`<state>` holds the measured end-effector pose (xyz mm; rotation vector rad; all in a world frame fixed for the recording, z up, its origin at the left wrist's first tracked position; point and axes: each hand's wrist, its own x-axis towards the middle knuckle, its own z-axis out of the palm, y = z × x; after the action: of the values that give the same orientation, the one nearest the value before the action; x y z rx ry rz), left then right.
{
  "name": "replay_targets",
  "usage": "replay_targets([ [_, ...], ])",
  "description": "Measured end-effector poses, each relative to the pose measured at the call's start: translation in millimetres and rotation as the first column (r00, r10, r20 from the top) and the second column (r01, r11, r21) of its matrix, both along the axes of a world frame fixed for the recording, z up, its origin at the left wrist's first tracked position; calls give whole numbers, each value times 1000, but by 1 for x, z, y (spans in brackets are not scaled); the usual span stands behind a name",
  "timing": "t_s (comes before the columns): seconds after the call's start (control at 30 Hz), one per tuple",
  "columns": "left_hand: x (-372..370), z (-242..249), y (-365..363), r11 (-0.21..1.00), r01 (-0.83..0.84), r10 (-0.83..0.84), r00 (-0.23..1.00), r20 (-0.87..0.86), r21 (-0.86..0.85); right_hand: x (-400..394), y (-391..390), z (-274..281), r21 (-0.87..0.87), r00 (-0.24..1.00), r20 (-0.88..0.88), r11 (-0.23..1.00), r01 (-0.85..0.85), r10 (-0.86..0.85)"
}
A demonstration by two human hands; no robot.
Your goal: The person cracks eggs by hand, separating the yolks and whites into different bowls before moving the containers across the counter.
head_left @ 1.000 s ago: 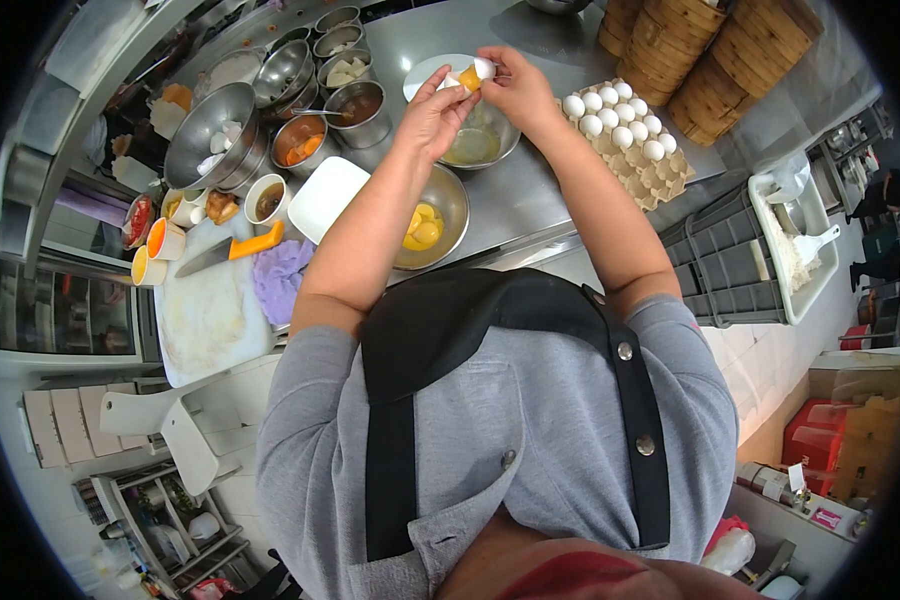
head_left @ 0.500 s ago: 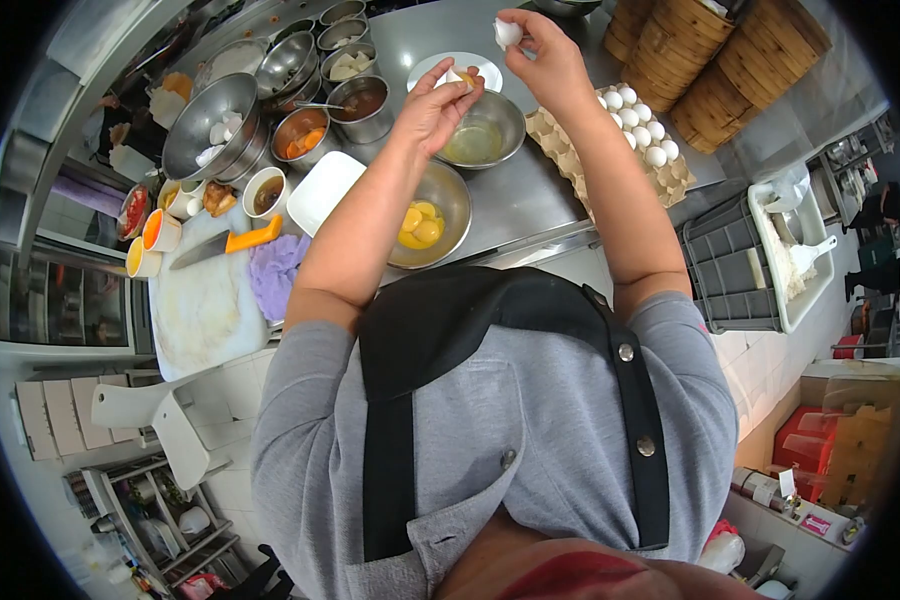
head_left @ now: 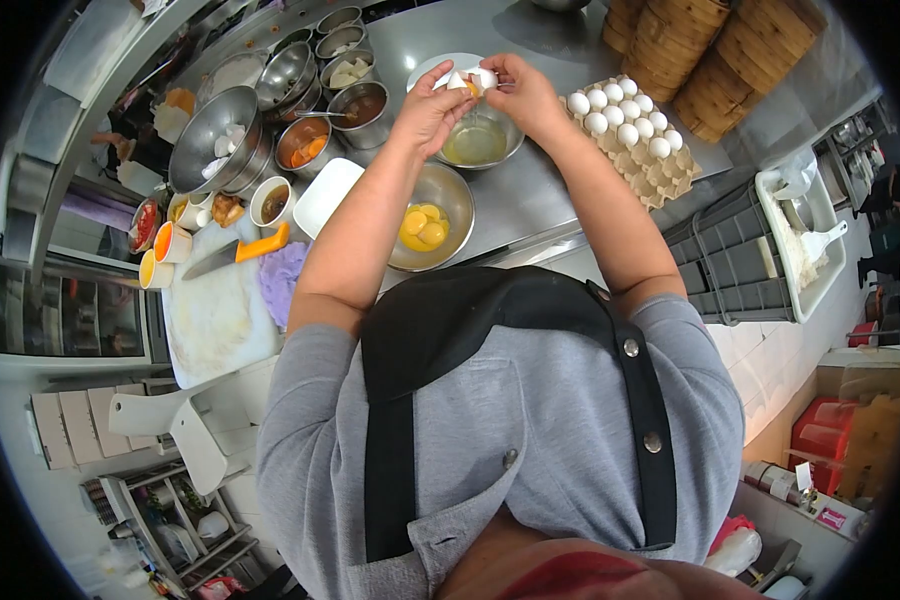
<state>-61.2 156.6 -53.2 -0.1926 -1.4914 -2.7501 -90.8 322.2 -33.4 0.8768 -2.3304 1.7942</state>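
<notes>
Okay, both hands upper centre, meeting over a steel bowl. Left hand (head_left: 428,112) part open, palm turned up, fingers curled in, tips on the left shell (head_left: 456,81). Right hand (head_left: 523,95) partly closed, thumb and fingers pinching the right shell (head_left: 487,78). Yolk (head_left: 472,88) shows between the two shells, which sit close together; exact contact too small to tell. White plate (head_left: 422,74) behind the hands, partly hidden.

White bowl (head_left: 477,146), i.e. the one with clear egg liquid, is just below the hands. Yolk bowl (head_left: 457,240) sits nearer the body, centre of frame, several yolks pooled in it, rim partly behind the left forearm. Egg tray (head_left: 654,186) right of the right hand, upper right: whole eggs (head_left: 628,110) in the far part, bare cups in the near part. Steamers (head_left: 735,70) stacked beyond it, top right.

Left of the left arm: white dish (head_left: 327,195), then sauce cup (head_left: 271,203). Steel pots (head_left: 362,112) grouped upper left; big bowl (head_left: 196,140) there holds shells. Knife (head_left: 260,243), orange handle, lies on the board (head_left: 215,320), mid left; purple cloth (head_left: 283,280) next to it. Grey crate (head_left: 725,265) mid right, beside a tub (head_left: 820,270) with a white scoop (head_left: 822,240).
</notes>
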Motion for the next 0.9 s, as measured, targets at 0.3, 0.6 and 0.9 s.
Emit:
replay_targets([
  [0.3, -2, 2, 0, 979, -10, 37, 991, 128, -204, -12, -6, -54, -284, 979, 190, 958, -23, 80],
  [0.6, -18, -26, -17, 998, 40, -52, 960, 275, 49, -15, 4, -48, -569, 885, 404, 821, 46, 230],
  [0.9, -15, -38, -4, 984, -27, 87, 936, 342, -178, -26, 9, 8, -461, 980, 162, 887, -32, 119],
])
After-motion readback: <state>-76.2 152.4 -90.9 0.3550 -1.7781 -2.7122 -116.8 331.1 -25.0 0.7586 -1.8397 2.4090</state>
